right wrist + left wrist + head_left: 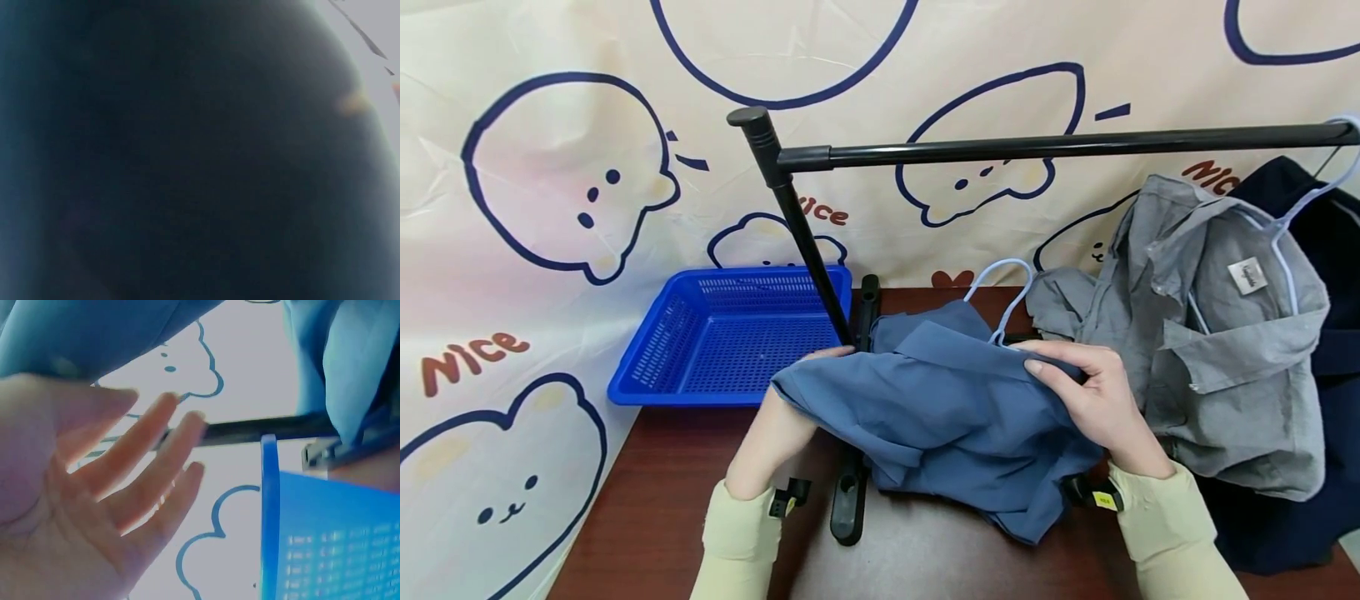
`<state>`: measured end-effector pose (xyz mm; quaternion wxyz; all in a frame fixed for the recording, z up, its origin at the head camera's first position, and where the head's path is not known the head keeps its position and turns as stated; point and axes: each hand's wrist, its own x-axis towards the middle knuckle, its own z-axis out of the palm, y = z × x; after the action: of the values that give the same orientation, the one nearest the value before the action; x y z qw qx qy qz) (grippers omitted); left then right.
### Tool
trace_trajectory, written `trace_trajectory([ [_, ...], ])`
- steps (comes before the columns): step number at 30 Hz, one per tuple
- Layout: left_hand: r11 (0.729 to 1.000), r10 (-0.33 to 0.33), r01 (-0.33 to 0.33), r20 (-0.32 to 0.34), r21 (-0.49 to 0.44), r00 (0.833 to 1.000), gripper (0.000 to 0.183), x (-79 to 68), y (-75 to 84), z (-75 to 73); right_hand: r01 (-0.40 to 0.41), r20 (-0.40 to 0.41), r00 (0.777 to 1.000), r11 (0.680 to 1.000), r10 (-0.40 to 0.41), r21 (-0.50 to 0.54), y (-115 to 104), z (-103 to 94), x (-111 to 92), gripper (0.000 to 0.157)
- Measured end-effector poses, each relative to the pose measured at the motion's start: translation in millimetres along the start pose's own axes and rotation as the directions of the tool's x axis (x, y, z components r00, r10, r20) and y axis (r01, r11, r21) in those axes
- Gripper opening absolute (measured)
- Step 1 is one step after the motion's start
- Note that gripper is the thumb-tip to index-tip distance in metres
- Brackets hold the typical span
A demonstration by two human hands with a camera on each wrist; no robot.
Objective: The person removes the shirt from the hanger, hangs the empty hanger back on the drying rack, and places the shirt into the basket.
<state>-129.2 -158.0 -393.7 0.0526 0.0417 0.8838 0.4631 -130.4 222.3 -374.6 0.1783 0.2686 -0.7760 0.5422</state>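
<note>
A blue garment [955,400], probably a shirt, hangs in folds between my hands in the head view. The hook of a light blue hanger [1022,279] sticks up from its top edge. My right hand [1101,396] pinches that edge between thumb and fingers, right of the hook. My left hand [781,429] is under the garment's left part, which hides most of it in the head view. In the left wrist view, the left hand's fingers [153,450] are spread and fairly straight, with cloth above them. Dark, blurred cloth fills most of the right wrist view.
A black rack with a horizontal bar [1000,150] stands on the brown table [662,500]. Its foot [847,508] lies left of the garment. A blue basket [730,354] sits at the back left. A grey shirt [1247,400] and a dark garment [1337,400] hang at right.
</note>
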Motion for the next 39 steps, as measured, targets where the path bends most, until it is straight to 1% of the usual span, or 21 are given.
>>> trace_trajectory([
  [1,0.99,0.138,-0.138,-0.042,-0.009,0.99,0.05,1.9,-3.8,-2.7,-0.001,0.0,1.0,1.0,0.001,0.001,0,0.3,0,0.031],
  [2,0.974,0.226,-0.227,-0.1,0.0,0.969,0.044,3.4,-6.5,-5.6,-0.003,0.0,1.0,1.0,0.003,0.003,0,0.6,-1,0.031],
  [3,0.948,0.317,-0.318,-0.154,0.021,0.936,0.04,3.9,-8.9,-8.5,-0.002,0.0,1.0,1.0,0.002,0.003,1,0.9,-1,0.031],
  [4,0.934,0.355,-0.357,-0.22,0.033,0.909,0.038,4.3,-10.4,-11.1,-0.001,0.0,1.0,1.0,0.001,0.003,1,1.2,-1,0.031],
  [5,0.923,0.377,-0.384,-0.273,0.03,0.885,0.037,4.3,-11.0,-13.4,-0.004,0.001,1.0,1.0,0.004,0.004,1,1.5,-1,0.031],
  [6,0.912,0.393,-0.411,-0.317,0.012,0.863,0.036,4.1,-11.0,-15.4,-0.006,0.002,1.0,1.0,0.006,0.005,2,1.6,-1,0.031],
  [7,0.903,0.397,-0.429,-0.35,-0.015,0.849,0.035,4.0,-10.4,-17.0,-0.005,0.004,1.0,1.0,0.005,0.001,2,1.8,-1,0.031],
  [9,0.883,0.4,-0.462,-0.39,-0.076,0.829,0.033,2.7,-6.9,-18.9,-0.009,0.009,1.0,1.0,0.009,-0.004,4,2.4,-2,0.031],
  [10,0.87,0.406,-0.481,-0.398,-0.105,0.822,0.033,2.1,-4.8,-19.1,-0.015,0.015,1.0,1.0,0.015,-0.002,4,2.8,-2,0.031],
  [12,0.852,0.431,-0.511,-0.397,-0.118,0.81,0.033,0.4,0.8,-18.5,-0.025,0.028,0.999,1.0,0.025,-0.009,6,3.9,-1,0.031],
  [14,0.844,0.462,-0.529,-0.38,-0.091,0.802,0.032,-1.9,6.4,-16.9,-0.032,0.043,0.999,0.999,0.033,-0.018,7,5.7,-1,0.031],
  [20,0.815,0.562,-0.579,-0.297,0.04,0.772,0.034,-6.9,22.9,-7.6,-0.034,0.063,0.997,0.999,0.036,-0.036,8,12.3,2,0.031],
  [22,0.812,0.576,-0.579,-0.273,0.076,0.771,0.033,-7.6,27.3,-2.6,-0.034,0.064,0.997,0.998,0.037,-0.045,8,14.8,3,0.03],
  [25,0.814,0.58,-0.564,-0.243,0.138,0.778,0.031,-6.2,31.3,6.6,-0.031,0.07,0.997,0.998,0.035,-0.052,6,19.1,6,0.03],
  [27,0.817,0.576,-0.55,-0.228,0.172,0.785,0.031,-4.6,32.6,12.9,-0.035,0.081,0.996,0.998,0.038,-0.046,4,22.0,8,0.029],
  [30,0.821,0.569,-0.529,-0.23,0.215,0.789,0.034,-3.0,34.0,20.7,-0.043,0.098,0.994,0.998,0.047,-0.045,0,26.1,11,0.028],
  [33,0.827,0.556,-0.5,-0.245,0.256,0.794,0.037,-1.5,35.9,26.6,-0.041,0.105,0.993,0.998,0.046,-0.049,-5,29.6,13,0.028],
  [34,0.831,0.548,-0.487,-0.249,0.269,0.798,0.036,-1.2,36.7,27.8,-0.035,0.106,0.994,0.998,0.041,-0.05,-6,30.7,14,0.027],
  [36,0.844,0.521,-0.447,-0.258,0.295,0.813,0.032,-0.8,38.3,29.9,-0.023,0.113,0.993,0.998,0.03,-0.057,-7,32.7,15,0.027],
  [39,0.871,0.46,-0.372,-0.268,0.32,0.847,0.017,-0.8,39.1,31.6,-0.005,0.133,0.991,0.997,0.016,-0.079,-8,34.4,17,0.027],
])
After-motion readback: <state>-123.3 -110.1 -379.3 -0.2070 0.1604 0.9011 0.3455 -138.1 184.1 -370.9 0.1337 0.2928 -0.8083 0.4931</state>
